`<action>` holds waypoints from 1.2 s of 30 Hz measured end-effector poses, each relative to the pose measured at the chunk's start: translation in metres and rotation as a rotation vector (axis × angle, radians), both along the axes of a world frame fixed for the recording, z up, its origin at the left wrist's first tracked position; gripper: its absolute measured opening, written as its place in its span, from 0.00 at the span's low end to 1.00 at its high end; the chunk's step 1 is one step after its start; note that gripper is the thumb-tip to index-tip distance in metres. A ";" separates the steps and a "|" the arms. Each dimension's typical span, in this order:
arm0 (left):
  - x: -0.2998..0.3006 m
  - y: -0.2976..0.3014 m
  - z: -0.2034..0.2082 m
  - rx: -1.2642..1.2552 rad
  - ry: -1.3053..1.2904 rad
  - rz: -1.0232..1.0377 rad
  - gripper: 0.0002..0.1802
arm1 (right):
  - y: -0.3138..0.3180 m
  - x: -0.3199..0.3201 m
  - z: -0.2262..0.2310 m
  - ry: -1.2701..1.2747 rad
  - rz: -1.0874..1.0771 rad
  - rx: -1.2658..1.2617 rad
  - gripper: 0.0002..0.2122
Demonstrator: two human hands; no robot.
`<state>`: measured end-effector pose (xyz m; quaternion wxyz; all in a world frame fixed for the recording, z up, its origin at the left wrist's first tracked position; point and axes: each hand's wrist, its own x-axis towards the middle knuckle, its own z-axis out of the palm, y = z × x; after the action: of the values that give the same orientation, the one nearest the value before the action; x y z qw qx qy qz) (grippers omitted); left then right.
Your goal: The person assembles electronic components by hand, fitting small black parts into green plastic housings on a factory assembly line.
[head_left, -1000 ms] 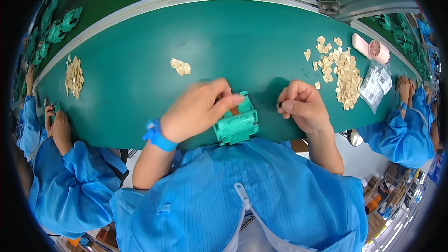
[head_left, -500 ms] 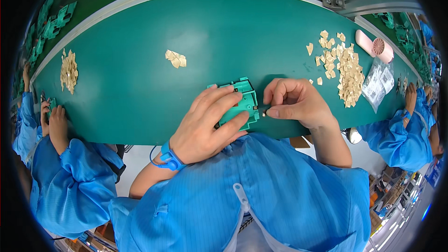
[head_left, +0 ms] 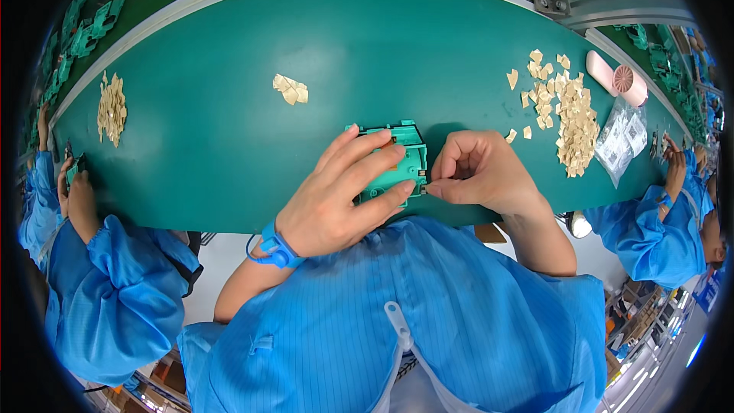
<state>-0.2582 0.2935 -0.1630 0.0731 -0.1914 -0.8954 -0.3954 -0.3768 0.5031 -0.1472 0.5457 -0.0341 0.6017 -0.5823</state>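
A green plastic housing (head_left: 414,159) lies on the table close to my body. My left hand (head_left: 336,187) is laid over its left part, fingers bent across it and gripping it. My right hand (head_left: 483,172) is at the housing's right edge, thumb and forefinger pinched together. A tiny dark piece (head_left: 425,190) shows at those fingertips, against the lower right corner of the housing; its kind is too small to make out. The blue wrist strap (head_left: 280,248) circles my left wrist. Much of the housing is hidden under my left hand.
On the green table (head_left: 206,153) lie a small group of beige paper pieces (head_left: 290,89), a pile at the left (head_left: 112,109) and a larger pile at the right (head_left: 577,126). Beside that are a pink handheld fan (head_left: 623,79) and a clear bag (head_left: 621,138). Co-workers sit on both sides.
My right fingertips have moved left with the tiny dark piece, from just beside the housing to its right edge. My left hand stays on the housing.
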 end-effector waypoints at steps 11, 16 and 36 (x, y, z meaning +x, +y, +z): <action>0.000 0.000 -0.002 -0.007 0.027 0.005 0.20 | -0.003 0.004 -0.002 0.046 -0.001 0.029 0.09; 0.002 -0.001 -0.004 -0.015 0.057 0.002 0.18 | -0.005 0.006 0.000 0.053 -0.017 0.044 0.09; 0.003 -0.003 -0.006 -0.027 0.078 -0.008 0.18 | -0.005 0.017 -0.003 0.166 -0.043 0.038 0.09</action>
<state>-0.2554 0.2905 -0.1692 0.1037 -0.2111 -0.8964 -0.3756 -0.3601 0.4976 -0.1502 0.4820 -0.0588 0.6561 -0.5777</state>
